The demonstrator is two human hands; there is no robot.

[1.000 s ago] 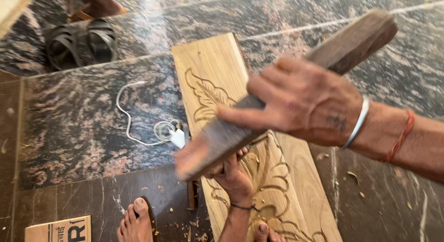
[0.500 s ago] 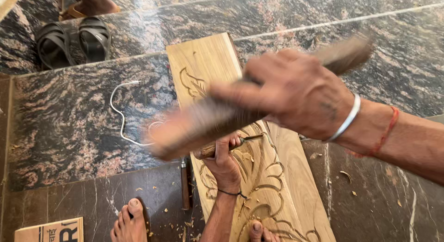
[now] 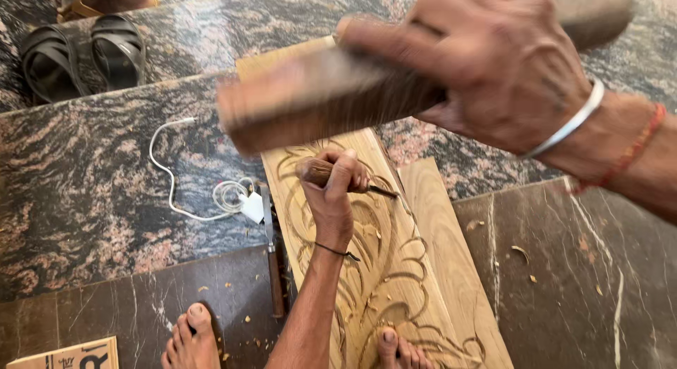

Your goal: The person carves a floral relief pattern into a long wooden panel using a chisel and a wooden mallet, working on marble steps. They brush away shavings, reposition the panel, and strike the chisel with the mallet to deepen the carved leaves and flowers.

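Note:
My right hand (image 3: 493, 65) grips a thick wooden mallet block (image 3: 317, 94), blurred with motion, raised just above the chisel. My left hand (image 3: 335, 192) is wrapped around the wooden handle of a chisel (image 3: 321, 171), its blade tip resting on a long carved wooden plank (image 3: 395, 284). The plank bears leaf and scroll carvings and lies on the stone floor. One bare foot (image 3: 398, 348) rests on the near end of the plank; the other bare foot (image 3: 190, 337) is on the floor to its left.
A second chisel (image 3: 271, 263) lies on the floor along the plank's left edge. A white cable with a plug (image 3: 211, 196) lies beside it. Dark sandals (image 3: 81, 55) sit at the far left. A cardboard box corner (image 3: 67, 355) is at the bottom left. Wood chips dot the floor.
The mallet block in my right hand has swung down from a raised, tilted pose toward the chisel handle. My left hand keeps the chisel on the plank.

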